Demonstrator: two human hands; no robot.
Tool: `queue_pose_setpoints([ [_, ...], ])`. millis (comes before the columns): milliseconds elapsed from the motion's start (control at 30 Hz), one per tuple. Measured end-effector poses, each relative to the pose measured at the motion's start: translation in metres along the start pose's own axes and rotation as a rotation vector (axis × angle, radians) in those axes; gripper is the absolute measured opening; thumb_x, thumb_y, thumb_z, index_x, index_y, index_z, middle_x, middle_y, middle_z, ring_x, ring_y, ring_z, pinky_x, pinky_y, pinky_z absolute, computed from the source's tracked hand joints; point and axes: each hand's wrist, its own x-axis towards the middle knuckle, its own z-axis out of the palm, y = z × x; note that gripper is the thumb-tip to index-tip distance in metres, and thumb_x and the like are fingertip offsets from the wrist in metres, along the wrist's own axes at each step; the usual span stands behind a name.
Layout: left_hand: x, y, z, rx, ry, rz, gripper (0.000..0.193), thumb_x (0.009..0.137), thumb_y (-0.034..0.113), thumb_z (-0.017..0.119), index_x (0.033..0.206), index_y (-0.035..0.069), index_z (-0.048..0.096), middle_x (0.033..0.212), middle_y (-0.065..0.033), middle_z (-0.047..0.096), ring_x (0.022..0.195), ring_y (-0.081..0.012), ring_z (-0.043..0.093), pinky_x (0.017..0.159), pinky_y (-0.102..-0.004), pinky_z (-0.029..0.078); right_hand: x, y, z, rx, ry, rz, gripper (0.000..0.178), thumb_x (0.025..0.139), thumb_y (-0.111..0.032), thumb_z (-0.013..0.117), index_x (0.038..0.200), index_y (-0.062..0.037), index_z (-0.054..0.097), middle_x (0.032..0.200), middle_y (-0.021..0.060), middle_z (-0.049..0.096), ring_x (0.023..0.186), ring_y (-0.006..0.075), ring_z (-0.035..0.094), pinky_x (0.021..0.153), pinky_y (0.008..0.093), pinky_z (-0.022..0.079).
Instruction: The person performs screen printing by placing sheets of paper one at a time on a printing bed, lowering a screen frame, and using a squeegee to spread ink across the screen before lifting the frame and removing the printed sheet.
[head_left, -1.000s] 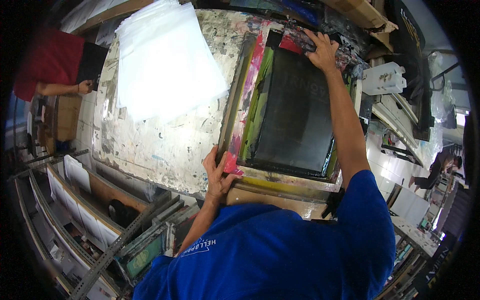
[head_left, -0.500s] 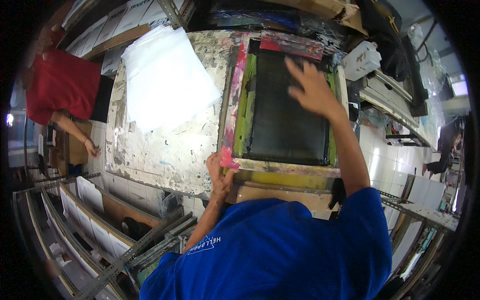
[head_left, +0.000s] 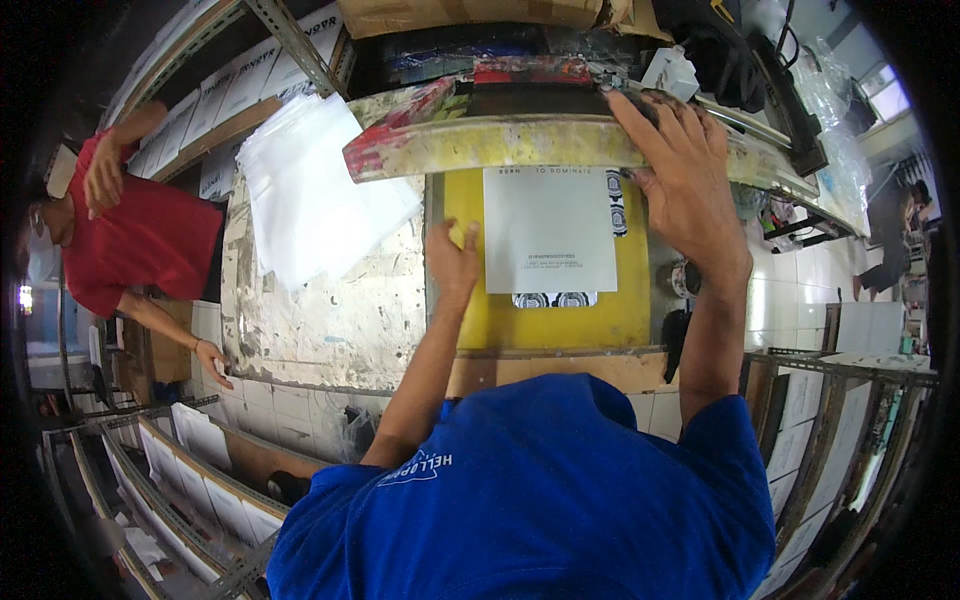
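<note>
A wooden screen-printing frame (head_left: 500,142), its bar smeared with yellow and pink ink, is tilted up at the far side of the table. My right hand (head_left: 685,170) grips its near bar toward the right, fingers over the top and thumb below. Under the raised frame, a white printed sheet (head_left: 550,230) lies on a yellow board (head_left: 540,325). Patterned black-and-white pieces (head_left: 556,299) poke out from beneath the sheet. My left hand (head_left: 452,258) is at the board's left edge, open, thumb and fingers apart, just left of the sheet and holding nothing.
To the left, a stack of white sheets (head_left: 320,190) rests on the ink-stained table (head_left: 300,345). A person in a red shirt (head_left: 150,220) stands beyond it. Metal racks with boards (head_left: 190,470) stand lower left. A white container (head_left: 670,72) sits at the back right.
The frame has swung up from lying flat, uncovering the yellow board and printed sheet. My right hand has taken hold of its bar; my left hand has left the frame's corner.
</note>
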Motion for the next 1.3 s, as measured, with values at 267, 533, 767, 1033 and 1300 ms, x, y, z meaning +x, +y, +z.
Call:
queue_pose_setpoints([
  [267,-0.029,0.018,0.043,0.283,-0.153,0.06,0.02,0.083,0.017,0.08,0.088,0.002,0.067,0.103,-0.0149,0.065,0.096,-0.0342,0.061,0.084,-0.0437,0.05,0.006,0.013,0.004,0.039,0.013,0.022,0.075,0.083,-0.002,0.063,0.154,-0.016,0.045,0.13,0.0194,0.058,0.124,0.0365,0.05,0.113,0.0546,0.028],
  [533,-0.005,0.032,0.024,-0.093,-0.266,-0.061,0.027,0.083,0.003,0.073,0.106,0.002,0.058,0.08,-0.0161,0.071,0.068,-0.0362,0.068,0.065,-0.0462,0.051,0.001,0.009,0.003,0.075,-0.02,0.028,0.074,0.083,-0.004,0.07,0.152,-0.0177,0.048,0.125,0.0142,0.062,0.117,0.0312,0.054,0.105,0.0503,0.033],
  [767,0.067,-0.033,-0.077,0.038,-0.178,0.071,0.043,0.084,-0.005,0.066,0.123,0.01,0.054,0.088,-0.0122,0.073,0.084,-0.0328,0.071,0.072,-0.0433,0.053,-0.008,0.002,0.003,0.046,-0.041,0.051,0.077,0.081,-0.006,0.073,0.153,-0.0172,0.047,0.129,0.0131,0.061,0.119,0.0302,0.054,0.104,0.0491,0.034],
  [1033,0.073,-0.174,-0.223,0.409,0.131,-0.045,0.053,0.09,0.006,0.068,0.139,0.006,0.051,0.106,-0.0162,0.071,0.097,-0.0249,0.067,0.086,-0.0365,0.05,-0.049,-0.027,0.021,0.159,-0.089,0.107,0.069,0.08,-0.008,0.072,0.146,-0.0146,0.054,0.125,0.012,0.06,0.119,0.029,0.052,0.1,0.0513,0.033],
  [1300,-0.036,-0.005,-0.147,-0.862,-0.211,-0.214,0.087,0.077,-0.001,0.076,0.155,0.003,0.039,0.118,-0.0103,0.066,0.107,-0.0212,0.063,0.087,-0.0331,0.053,-0.148,-0.06,0.082,0.14,-0.128,0.171,0.062,0.078,-0.015,0.068,0.14,-0.0165,0.059,0.124,0.0086,0.063,0.113,0.0274,0.056,0.094,0.0542,0.039],
])
